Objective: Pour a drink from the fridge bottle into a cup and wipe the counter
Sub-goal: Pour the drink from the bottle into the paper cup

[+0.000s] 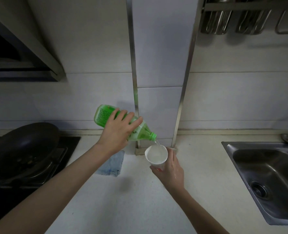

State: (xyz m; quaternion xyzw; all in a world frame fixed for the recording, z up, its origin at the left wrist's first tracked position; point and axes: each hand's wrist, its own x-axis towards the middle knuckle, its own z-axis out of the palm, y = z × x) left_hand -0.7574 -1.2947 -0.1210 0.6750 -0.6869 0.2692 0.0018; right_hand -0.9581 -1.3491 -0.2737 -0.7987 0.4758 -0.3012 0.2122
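Note:
My left hand grips a green plastic bottle around its middle and holds it tilted, neck down to the right. A thin clear stream runs from the bottle's mouth into a white paper cup. My right hand holds that cup from the right side, lifted above the white counter and tipped toward the bottle. There is liquid in the cup, and wet streaks shine on the back of my right hand. A light blue cloth lies crumpled on the counter, partly under my left forearm.
A black pan sits on the dark gas hob at the left. A steel sink is sunk into the counter at the right. A tiled pillar rises behind the cup, with a range hood at upper left and hanging utensils at upper right.

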